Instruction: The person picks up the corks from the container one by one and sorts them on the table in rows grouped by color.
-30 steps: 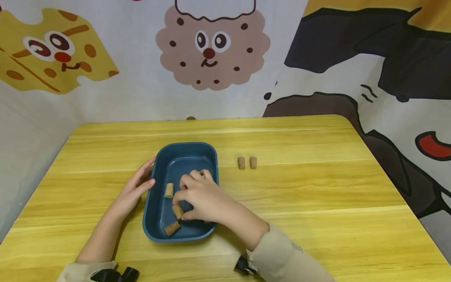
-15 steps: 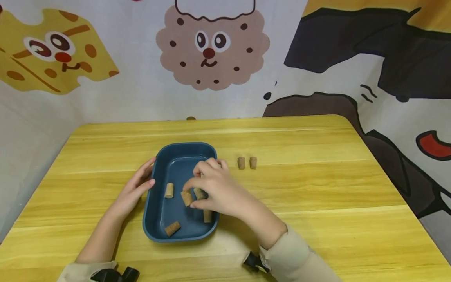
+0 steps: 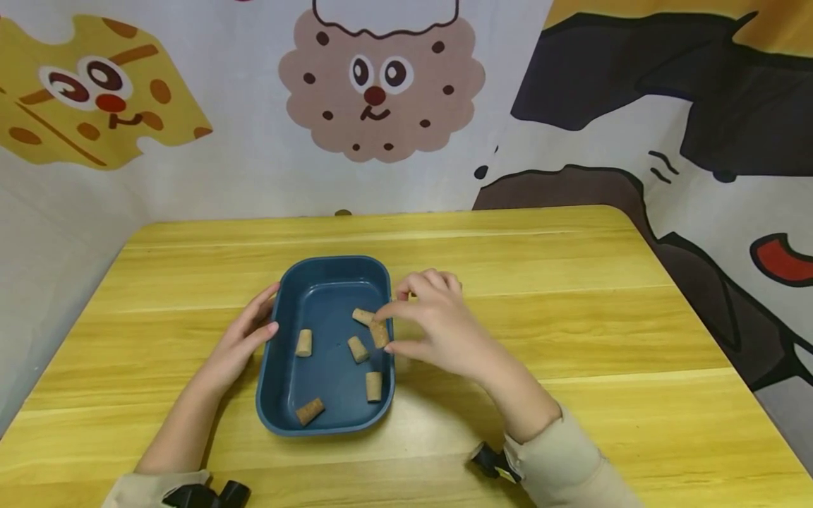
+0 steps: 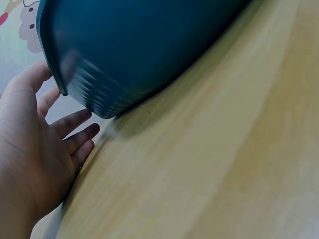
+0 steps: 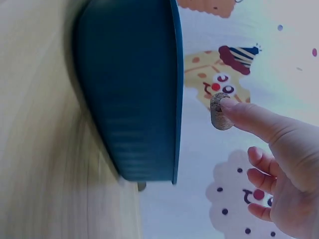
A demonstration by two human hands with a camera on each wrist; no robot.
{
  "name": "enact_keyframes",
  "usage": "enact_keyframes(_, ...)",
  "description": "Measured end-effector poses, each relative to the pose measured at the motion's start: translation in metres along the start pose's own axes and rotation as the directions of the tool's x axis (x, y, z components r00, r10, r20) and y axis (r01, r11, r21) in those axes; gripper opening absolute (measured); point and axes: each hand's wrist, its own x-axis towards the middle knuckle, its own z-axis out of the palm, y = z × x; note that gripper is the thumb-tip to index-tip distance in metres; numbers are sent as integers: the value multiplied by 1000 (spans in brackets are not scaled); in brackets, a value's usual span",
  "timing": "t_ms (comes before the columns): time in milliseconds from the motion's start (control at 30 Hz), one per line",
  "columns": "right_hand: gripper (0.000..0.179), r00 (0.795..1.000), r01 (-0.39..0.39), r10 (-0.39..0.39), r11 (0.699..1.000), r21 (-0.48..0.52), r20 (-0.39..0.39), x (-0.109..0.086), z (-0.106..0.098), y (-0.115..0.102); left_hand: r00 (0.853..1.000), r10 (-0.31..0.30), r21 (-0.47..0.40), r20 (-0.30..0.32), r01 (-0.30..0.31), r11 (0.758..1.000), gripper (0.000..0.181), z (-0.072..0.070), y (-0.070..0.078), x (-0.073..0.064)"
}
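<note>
My right hand pinches a cork stopper between thumb and index finger, above the right rim of a blue bin. In the right wrist view the held cork shows up higher than the bin's rim. Several other corks lie scattered in the bin, among them a pale cork at the left and a darker cork near the front. Against the bin's left side rests my left hand; the left wrist view shows its fingers mostly extended beside the outer wall.
The bin stands on a yellow wood-grain table. Behind it hangs a white cloth printed with cartoon food. Two corks seen earlier right of the bin are hidden by my right hand in the head view.
My right hand has picked a cork from the bin's floor and carried it up and rightward to the right rim. The left hand stays at the bin's left side.
</note>
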Motion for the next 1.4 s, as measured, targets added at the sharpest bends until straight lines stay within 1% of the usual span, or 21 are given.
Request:
enact_keyframes(367,34,993,-63,65,998,23,-103,-16,-15,25,1000,-3,18,5,3,1000,57,-1,2,0)
enact_keyframes(600,37,980,-93,96,995,24,-172,-28,-29,44,1000,5,11,6,-5,1000,58,0,1,0)
enact_keyframes(733,38,974,-120,122,993,21,-193,-36,-34,55,1000,7,13,5,-7,1000,57,0,0,-1)
enact_keyframes(967,38,963,-181,184,983,33,-195,-45,-35,74,1000,14,-11,7,-14,1000,58,0,0,-1)
enact_keyframes(1100,38,954,-236,238,971,32,-184,-50,-33,85,1000,20,-22,6,-20,1000,58,0,-1,-1)
enact_keyframes(1267,37,939,-303,306,952,43,-157,-57,-31,100,1000,20,-21,7,-20,1000,58,0,-1,-1)
enact_keyframes(1400,36,930,-343,345,939,43,-123,-60,-27,108,1000,22,-19,6,-22,1000,58,0,-1,-1)
